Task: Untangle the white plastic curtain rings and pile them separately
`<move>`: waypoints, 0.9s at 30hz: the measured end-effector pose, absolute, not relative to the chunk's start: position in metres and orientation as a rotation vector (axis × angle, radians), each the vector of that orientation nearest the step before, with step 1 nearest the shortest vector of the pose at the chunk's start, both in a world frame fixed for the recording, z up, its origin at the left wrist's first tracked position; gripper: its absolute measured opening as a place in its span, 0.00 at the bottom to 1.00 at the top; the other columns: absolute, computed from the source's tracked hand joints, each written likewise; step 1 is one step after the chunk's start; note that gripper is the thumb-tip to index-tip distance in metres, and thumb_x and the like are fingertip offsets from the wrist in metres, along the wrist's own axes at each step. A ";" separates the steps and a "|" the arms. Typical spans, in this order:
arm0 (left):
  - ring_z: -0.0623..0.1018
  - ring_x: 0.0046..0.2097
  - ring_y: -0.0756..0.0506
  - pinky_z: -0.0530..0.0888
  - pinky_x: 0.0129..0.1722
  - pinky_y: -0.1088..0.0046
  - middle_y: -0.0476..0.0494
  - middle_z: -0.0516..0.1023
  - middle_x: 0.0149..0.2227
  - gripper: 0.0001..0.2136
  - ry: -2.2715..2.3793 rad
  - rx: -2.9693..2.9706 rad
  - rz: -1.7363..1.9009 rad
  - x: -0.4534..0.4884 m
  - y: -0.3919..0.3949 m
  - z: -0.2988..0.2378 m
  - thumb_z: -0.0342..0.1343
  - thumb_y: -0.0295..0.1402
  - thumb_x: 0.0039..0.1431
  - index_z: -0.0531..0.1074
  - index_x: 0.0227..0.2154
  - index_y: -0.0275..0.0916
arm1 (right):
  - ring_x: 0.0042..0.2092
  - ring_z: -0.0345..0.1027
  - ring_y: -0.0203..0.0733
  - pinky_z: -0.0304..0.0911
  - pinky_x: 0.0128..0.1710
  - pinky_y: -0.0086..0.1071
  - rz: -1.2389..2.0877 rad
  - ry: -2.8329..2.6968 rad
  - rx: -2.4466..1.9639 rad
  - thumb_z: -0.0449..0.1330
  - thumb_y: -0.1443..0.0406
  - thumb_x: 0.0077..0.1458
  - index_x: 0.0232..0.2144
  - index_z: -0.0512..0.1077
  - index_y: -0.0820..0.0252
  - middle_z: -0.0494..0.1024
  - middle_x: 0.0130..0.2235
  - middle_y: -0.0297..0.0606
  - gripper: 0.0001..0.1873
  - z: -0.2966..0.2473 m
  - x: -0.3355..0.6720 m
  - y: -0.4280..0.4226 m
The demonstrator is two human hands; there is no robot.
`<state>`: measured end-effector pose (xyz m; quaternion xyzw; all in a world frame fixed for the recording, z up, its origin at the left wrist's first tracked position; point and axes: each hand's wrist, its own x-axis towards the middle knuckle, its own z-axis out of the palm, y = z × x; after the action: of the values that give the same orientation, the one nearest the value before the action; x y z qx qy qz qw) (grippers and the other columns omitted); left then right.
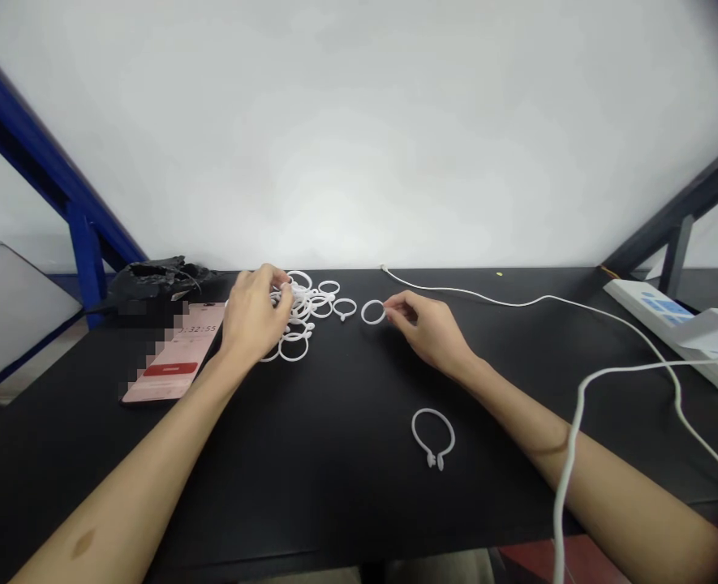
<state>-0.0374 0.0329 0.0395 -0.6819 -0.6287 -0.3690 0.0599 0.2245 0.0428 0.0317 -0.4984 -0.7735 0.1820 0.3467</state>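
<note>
A pile of white plastic rings lies on the black table near the back. My left hand rests on the pile's left side, fingers curled onto some rings. My right hand pinches the edge of a single white ring that lies just right of the pile. Another white ring with a small clasp lies alone nearer to me, between my forearms.
A phone with a red button on its screen lies left of the pile, a crumpled black bag behind it. White cables run across the right side. A white power strip sits at the far right.
</note>
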 end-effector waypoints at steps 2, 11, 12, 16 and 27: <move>0.74 0.45 0.37 0.71 0.45 0.58 0.40 0.78 0.38 0.06 -1.997 -1.990 -1.021 -0.050 0.039 0.036 0.48 0.33 0.61 0.69 0.36 0.40 | 0.31 0.71 0.36 0.65 0.35 0.31 0.469 -2.017 -1.249 0.58 0.65 0.58 0.35 0.74 0.58 0.79 0.31 0.34 0.05 0.034 0.215 0.044; 0.72 0.47 0.31 0.70 0.44 0.52 0.33 0.77 0.42 0.08 -2.232 -1.877 -0.608 -0.067 0.043 0.029 0.47 0.35 0.59 0.70 0.35 0.38 | 0.39 0.71 0.37 0.67 0.42 0.33 0.508 -2.147 -1.086 0.58 0.68 0.58 0.41 0.74 0.60 0.78 0.39 0.39 0.09 0.028 0.168 0.065; 0.72 0.47 0.31 0.70 0.44 0.52 0.32 0.76 0.43 0.10 -2.234 -1.862 -0.601 -0.066 0.043 0.028 0.47 0.35 0.59 0.70 0.37 0.38 | 0.40 0.71 0.38 0.67 0.43 0.34 0.488 -2.172 -1.084 0.58 0.68 0.59 0.43 0.74 0.60 0.77 0.40 0.40 0.10 0.027 0.170 0.063; 0.70 0.50 0.31 0.69 0.48 0.52 0.33 0.74 0.47 0.15 -2.116 -1.943 -0.611 -0.055 0.041 0.028 0.45 0.40 0.63 0.71 0.43 0.36 | 0.42 0.71 0.41 0.67 0.45 0.38 0.386 -2.301 -1.066 0.55 0.66 0.62 0.47 0.73 0.59 0.76 0.42 0.42 0.12 0.030 0.194 0.046; 0.60 0.65 0.32 0.54 0.64 0.47 0.34 0.63 0.63 0.29 -1.859 -2.325 -0.499 -0.019 0.034 0.012 0.39 0.52 0.65 0.65 0.59 0.38 | 0.56 0.65 0.50 0.64 0.57 0.45 0.558 -2.605 -1.176 0.63 0.49 0.54 0.59 0.64 0.53 0.69 0.56 0.43 0.33 0.052 0.254 -0.022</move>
<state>-0.0185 0.0335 0.0123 -0.7689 -0.6147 -0.1648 0.0614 0.2538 -0.0218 0.0519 -0.4011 -0.8887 0.1904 0.1145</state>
